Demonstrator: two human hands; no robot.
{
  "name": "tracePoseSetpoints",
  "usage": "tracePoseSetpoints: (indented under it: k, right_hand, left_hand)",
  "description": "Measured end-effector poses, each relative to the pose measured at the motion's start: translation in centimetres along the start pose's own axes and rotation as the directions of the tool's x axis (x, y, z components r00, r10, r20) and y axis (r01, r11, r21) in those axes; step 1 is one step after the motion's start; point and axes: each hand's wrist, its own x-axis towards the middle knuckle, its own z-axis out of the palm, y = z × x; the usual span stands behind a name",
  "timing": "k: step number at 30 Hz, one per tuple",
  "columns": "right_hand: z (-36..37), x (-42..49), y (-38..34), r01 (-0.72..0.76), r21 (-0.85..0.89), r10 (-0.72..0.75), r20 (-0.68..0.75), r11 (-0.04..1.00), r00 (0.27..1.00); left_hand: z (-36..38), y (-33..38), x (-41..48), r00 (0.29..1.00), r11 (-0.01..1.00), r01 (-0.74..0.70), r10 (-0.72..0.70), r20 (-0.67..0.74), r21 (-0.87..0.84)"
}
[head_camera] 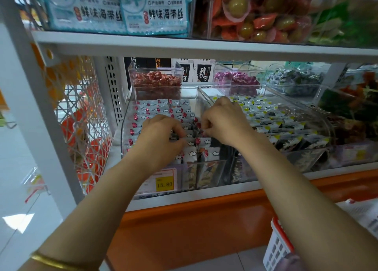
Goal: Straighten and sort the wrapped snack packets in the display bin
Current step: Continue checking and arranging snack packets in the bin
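On the lower shelf, in front of us, stands a clear display bin [125,125], and both hands are inside it. The snack packets [155,109] fill this bin. They are pale wrappers with a red mark and a small white cloud, and they stand in rows from the back wall to the front wall. At the back the rows look even. Near the front right corner some packets lean and show their dark sides.

We see the left hand [161,135] over the middle of the bin, with its back turned up. Its fingers are curled down and close on a few packets in the middle rows. The right hand [225,123] comes in from the right side, next to the wall between the two bins. Its thumb and fingers pinch the top edge of a packet, just beside the fingertips of the left hand. The two hands almost touch.

To the right, against the same wall, is a second bin [319,117] with similar packets that carry a yellow mark. Behind the two bins we see a smaller box of red sweets [155,82] and another one of purple sweets [235,79]. A yellow price tag [164,183] is fixed on the front of the display bin. On the upper shelf lie pale blue bags [157,10] with printed characters. A white wire rack [81,117] hangs to the left of the shelf. The left forearm wears a gold bracelet [51,261], and at the lower right we see part of a white basket [278,244] with a red rim.
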Motion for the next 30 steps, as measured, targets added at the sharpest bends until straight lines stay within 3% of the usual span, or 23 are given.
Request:
tracePoseSetpoints:
  k: [7, 13, 16, 18, 21, 24, 25, 27, 30]
  right_hand:
    - [-1.4, -0.8, 0.9, 0.035, 0.396, 0.065, -0.237, 0.918, 0.969]
    - [-2.6, -2.6, 1.5, 0.074, 0.668, 0.358, -0.486, 0.741, 0.797]
    - [-2.6, -3.2, 0.8, 0.052, 0.816, 0.451, -0.370, 0.576, 0.812]
    - [-2.4, -3.6, 0.0, 0.019, 0.909, 0.481, -0.238, 0.416, 0.844]
    - [-2.2, -4.1, -0.6, -0.014, 0.995, 0.478, -0.033, 0.096, 0.878]
    - [-2.2, -4.6, -0.5, -0.048, 0.955, 0.340, 0.150, -0.291, 0.928]
    - [-2.2, -4.7, -0.4, -0.070, 0.925, 0.282, 0.185, -0.373, 0.941]
    - [-2.2, -4.9, -0.4, -0.102, 0.895, 0.219, 0.214, -0.433, 0.952]
    - [-1.9, -4.9, -0.3, -0.100, 0.895, 0.243, 0.223, -0.434, 0.944]
  left_hand:
    - [0.0, -0.2, 0.2, 0.996, 0.999, 0.038, -0.040, -0.074, -0.038]
    - [-0.2, 0.4, 0.1, 0.990, 0.992, 0.047, -0.062, -0.127, -0.115]
    - [-0.2, 0.8, -0.3, 0.991, 0.953, 0.074, -0.102, -0.081, -0.295]
    - [-0.5, 1.2, -0.4, 0.987, 0.848, 0.124, -0.158, -0.022, -0.515]
    - [-0.9, 1.2, -0.5, 0.964, 0.648, 0.192, -0.266, 0.017, -0.737]
    - [-1.5, 0.6, -0.5, 0.939, 0.563, 0.196, -0.344, -0.012, -0.803]
    - [-1.7, 0.4, -0.6, 0.932, 0.537, 0.197, -0.361, -0.012, -0.820]
    - [-1.9, 0.2, -0.7, 0.922, 0.467, 0.210, -0.386, 0.016, -0.859]
    - [-2.3, 0.4, -0.9, 0.920, 0.272, 0.223, -0.377, 0.109, -0.936]
